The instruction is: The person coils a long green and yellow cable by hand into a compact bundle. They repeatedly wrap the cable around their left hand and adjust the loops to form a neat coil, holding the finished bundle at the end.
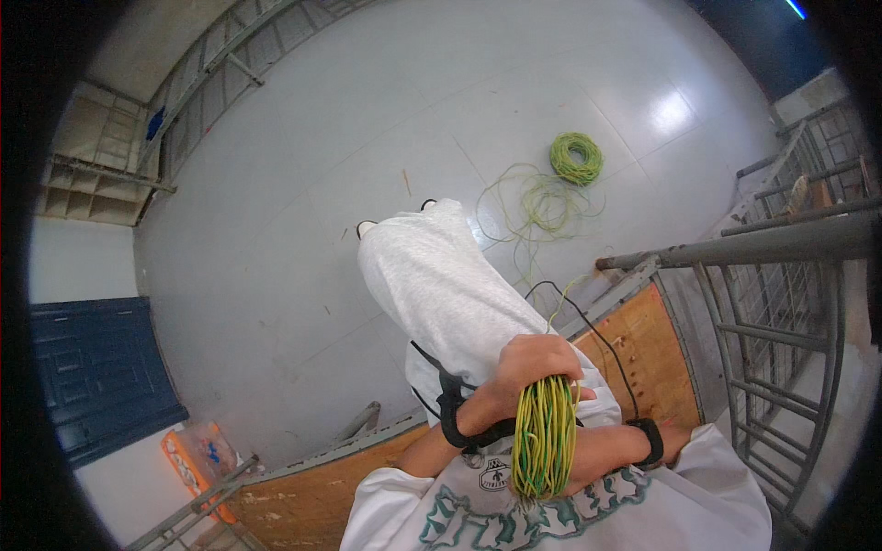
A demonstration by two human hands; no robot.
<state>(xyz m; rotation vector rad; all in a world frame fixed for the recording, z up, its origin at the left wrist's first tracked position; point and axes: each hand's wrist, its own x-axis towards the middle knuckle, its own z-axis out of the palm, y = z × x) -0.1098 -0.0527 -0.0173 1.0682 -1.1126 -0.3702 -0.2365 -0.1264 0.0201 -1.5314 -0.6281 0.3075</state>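
Note:
A thick hank of yellow-green wire [544,437] lies over my forearm in front of my chest. My left hand [537,361] is curled at the top end of the hank, and a strand runs from there towards the floor. The other forearm, with a black band at the elbow side, passes behind the hank; my right hand is mostly hidden, and which arm belongs to which side is hard to tell. On the floor lie loose loops of the same wire [544,206], and beside them a neat coil of yellow-green wire [576,159].
I sit on a wooden bed board [641,344] in a grey metal frame. A black cable [606,337] crosses the board. Metal bed rails [778,337] stand at right, an orange-rimmed plastic box [200,454] at lower left, a blue door [103,372] at left.

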